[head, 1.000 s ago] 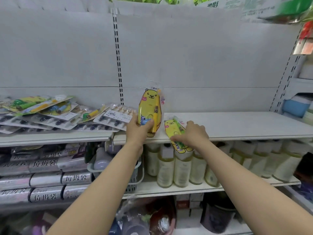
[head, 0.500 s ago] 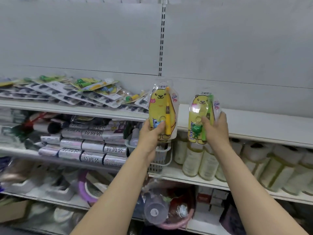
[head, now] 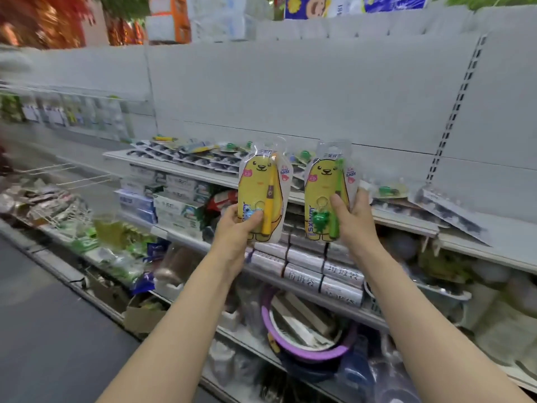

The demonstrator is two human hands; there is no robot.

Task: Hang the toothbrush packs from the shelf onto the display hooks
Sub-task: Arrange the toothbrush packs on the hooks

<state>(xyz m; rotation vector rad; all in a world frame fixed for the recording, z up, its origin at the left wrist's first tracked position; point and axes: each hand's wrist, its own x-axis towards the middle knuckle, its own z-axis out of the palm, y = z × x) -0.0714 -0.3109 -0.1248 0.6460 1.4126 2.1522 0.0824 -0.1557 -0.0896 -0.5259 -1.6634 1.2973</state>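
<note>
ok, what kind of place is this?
Likely a shop aisle: pale grey metal shelving stocked with white toothpaste boxes, silver rolled bin bags and flat blister-packed toothbrushes.

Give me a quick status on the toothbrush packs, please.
Left hand grips the yellow-brush pack, right hand grips the green-brush pack, both upright. Neither hung yet. Wire hooks off to the left, blurred; nothing seen blocking.

Two packs (head: 263,190) side by side — shelf (head: 406,221) behind
</note>
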